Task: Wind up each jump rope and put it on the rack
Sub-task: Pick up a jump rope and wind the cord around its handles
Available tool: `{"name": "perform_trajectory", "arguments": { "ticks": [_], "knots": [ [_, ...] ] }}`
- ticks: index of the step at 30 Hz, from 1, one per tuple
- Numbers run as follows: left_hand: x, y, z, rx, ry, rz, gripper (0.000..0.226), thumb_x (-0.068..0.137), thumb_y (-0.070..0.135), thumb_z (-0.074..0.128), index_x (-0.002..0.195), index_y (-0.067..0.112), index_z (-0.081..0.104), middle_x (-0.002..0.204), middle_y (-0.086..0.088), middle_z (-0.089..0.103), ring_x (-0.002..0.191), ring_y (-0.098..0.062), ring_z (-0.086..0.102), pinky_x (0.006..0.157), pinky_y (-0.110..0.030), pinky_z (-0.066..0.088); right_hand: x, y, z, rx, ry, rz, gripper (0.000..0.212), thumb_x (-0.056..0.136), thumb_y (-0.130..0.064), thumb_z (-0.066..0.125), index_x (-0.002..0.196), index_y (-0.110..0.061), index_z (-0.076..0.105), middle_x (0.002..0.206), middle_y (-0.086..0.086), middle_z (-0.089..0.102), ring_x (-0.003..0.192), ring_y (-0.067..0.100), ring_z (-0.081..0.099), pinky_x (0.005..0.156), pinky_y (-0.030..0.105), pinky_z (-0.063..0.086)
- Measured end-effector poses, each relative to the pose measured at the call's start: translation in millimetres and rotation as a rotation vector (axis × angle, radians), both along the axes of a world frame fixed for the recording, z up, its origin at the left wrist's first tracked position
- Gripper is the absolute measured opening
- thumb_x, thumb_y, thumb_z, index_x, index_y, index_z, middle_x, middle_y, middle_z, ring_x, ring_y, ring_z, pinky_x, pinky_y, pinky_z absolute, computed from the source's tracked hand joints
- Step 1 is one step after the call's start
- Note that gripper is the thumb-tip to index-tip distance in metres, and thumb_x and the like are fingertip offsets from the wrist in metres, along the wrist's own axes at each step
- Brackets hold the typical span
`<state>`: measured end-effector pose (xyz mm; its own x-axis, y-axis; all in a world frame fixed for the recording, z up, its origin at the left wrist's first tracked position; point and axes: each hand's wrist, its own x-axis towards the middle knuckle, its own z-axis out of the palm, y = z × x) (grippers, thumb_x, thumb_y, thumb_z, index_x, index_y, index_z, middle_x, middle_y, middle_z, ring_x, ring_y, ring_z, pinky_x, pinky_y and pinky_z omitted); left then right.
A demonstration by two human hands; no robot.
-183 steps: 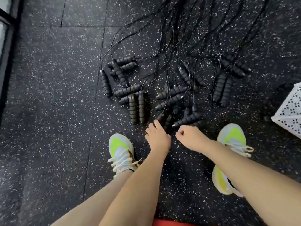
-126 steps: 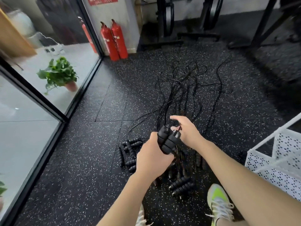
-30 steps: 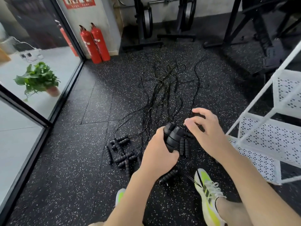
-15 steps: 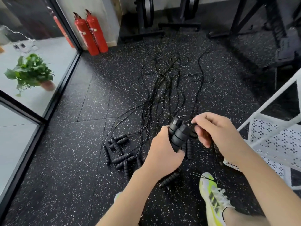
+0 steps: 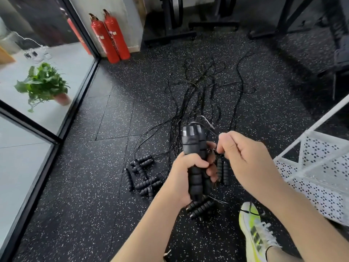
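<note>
My left hand (image 5: 186, 178) grips two black ribbed jump rope handles (image 5: 194, 148) held upright side by side. My right hand (image 5: 243, 157) is curled just to their right and pinches the thin black cord (image 5: 208, 122) that loops off the handle tops. Several other black handles (image 5: 141, 173) lie on the speckled floor below, and their cords (image 5: 198, 87) trail away in a tangle. The white perforated rack (image 5: 309, 167) stands at the right edge.
Two red fire extinguishers (image 5: 109, 36) stand by the back wall. A glass wall with a black frame (image 5: 75, 99) runs along the left, with a potted plant (image 5: 43, 87) behind it. Black gym equipment bases (image 5: 170, 33) sit at the back. My shoe (image 5: 255, 233) is lower right.
The handles have tilted up to stand vertical in my left hand. My right hand has shifted slightly right, drawing the cord in a loop over the handle tops.
</note>
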<state>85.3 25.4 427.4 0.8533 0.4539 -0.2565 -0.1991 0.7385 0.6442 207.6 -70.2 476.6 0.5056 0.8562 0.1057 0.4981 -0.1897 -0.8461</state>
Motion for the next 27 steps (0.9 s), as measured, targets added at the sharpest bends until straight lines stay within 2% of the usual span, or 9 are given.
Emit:
{"name": "perform_trajectory", "arguments": {
  "ticks": [3,6,9,11,15,18,21,24,27],
  "knots": [
    [-1,5,6,-0.133,-0.043,0.03,0.045,0.06,0.01,0.072,0.103,0.006,0.059,0.074,-0.004,0.047,0.057,-0.017,0.046,0.057,-0.027,0.043,-15,0,0,-0.021,0.04,0.089,0.036,0.106,-0.032,0.041,0.076,-0.024,0.057,0.055,-0.026,0.062,0.05,-0.009,0.058,0.053,0.007,0.04],
    [-1,9,10,-0.158,0.005,0.18,0.047,0.074,0.018,0.072,0.118,0.004,0.065,0.078,-0.003,0.047,0.054,-0.013,0.048,0.053,-0.025,0.044,-25,-1,-13,-0.059,-0.133,0.13,0.034,0.102,-0.053,0.031,0.082,-0.037,0.054,0.081,-0.024,0.071,0.071,-0.002,0.067,0.067,0.026,0.054],
    [-3,13,9,-0.137,0.036,0.246,0.061,0.071,0.037,0.089,0.12,0.008,0.066,0.079,-0.002,0.05,0.058,-0.011,0.051,0.055,-0.025,0.049,-32,-2,-23,-0.058,-0.259,0.143,0.035,0.101,-0.056,0.025,0.075,-0.038,0.04,0.057,-0.018,0.054,0.047,0.006,0.051,0.047,0.027,0.041],
    [-2,14,8,-0.131,0.028,0.326,0.065,0.069,0.032,0.09,0.124,0.009,0.063,0.079,-0.001,0.053,0.063,-0.012,0.052,0.059,-0.026,0.051,-39,-4,-24,-0.079,-0.333,0.153,0.036,0.101,-0.053,0.024,0.069,-0.035,0.027,0.048,-0.011,0.037,0.039,0.01,0.037,0.042,0.026,0.027],
    [-1,15,11,-0.144,-0.022,0.455,0.049,0.081,0.017,0.079,0.122,0.01,0.055,0.08,0.0,0.051,0.064,-0.012,0.048,0.059,-0.026,0.047,-52,-12,-32,-0.192,-0.395,0.168,0.038,0.102,-0.054,0.013,0.071,-0.032,0.022,0.048,-0.008,0.035,0.041,0.018,0.041,0.041,0.037,0.036],
    [-3,17,12,-0.168,-0.047,0.494,0.034,0.089,0.007,0.069,0.12,0.01,0.054,0.079,-0.001,0.052,0.063,-0.012,0.049,0.059,-0.026,0.048,-56,-14,-34,-0.261,-0.457,0.156,0.041,0.101,-0.055,0.008,0.074,-0.031,0.027,0.048,-0.006,0.038,0.042,0.019,0.045,0.042,0.037,0.038],
    [-4,17,15,-0.213,-0.063,0.533,0.026,0.091,-0.004,0.056,0.114,0.008,0.055,0.078,-0.003,0.051,0.061,-0.013,0.049,0.058,-0.026,0.047,-54,-16,-36,-0.276,-0.155,0.214,0.049,0.095,-0.062,0.012,0.076,-0.028,0.041,0.056,0.001,0.051,0.05,0.017,0.049,0.054,0.04,0.043],
    [-3,16,20,-0.226,-0.065,0.59,0.019,0.087,-0.006,0.052,0.101,0.008,0.056,0.08,-0.006,0.051,0.063,-0.017,0.051,0.06,-0.027,0.048,-59,-13,-50,-0.316,0.417,0.204,0.059,0.096,-0.07,0.026,0.089,-0.023,0.062,0.067,0.001,0.059,0.059,0.012,0.051,0.068,0.044,0.044],
    [2,6,26,-0.159,0.061,0.679,0.019,0.092,-0.007,0.048,0.102,0.007,0.055,0.082,-0.01,0.062,0.073,-0.027,0.064,0.069,-0.035,0.055,-66,-4,-58,-0.199,0.808,-0.044,0.058,0.097,-0.064,0.039,0.096,-0.015,0.07,0.08,0.006,0.073,0.069,0.014,0.063,0.078,0.047,0.047]
  ]
}}
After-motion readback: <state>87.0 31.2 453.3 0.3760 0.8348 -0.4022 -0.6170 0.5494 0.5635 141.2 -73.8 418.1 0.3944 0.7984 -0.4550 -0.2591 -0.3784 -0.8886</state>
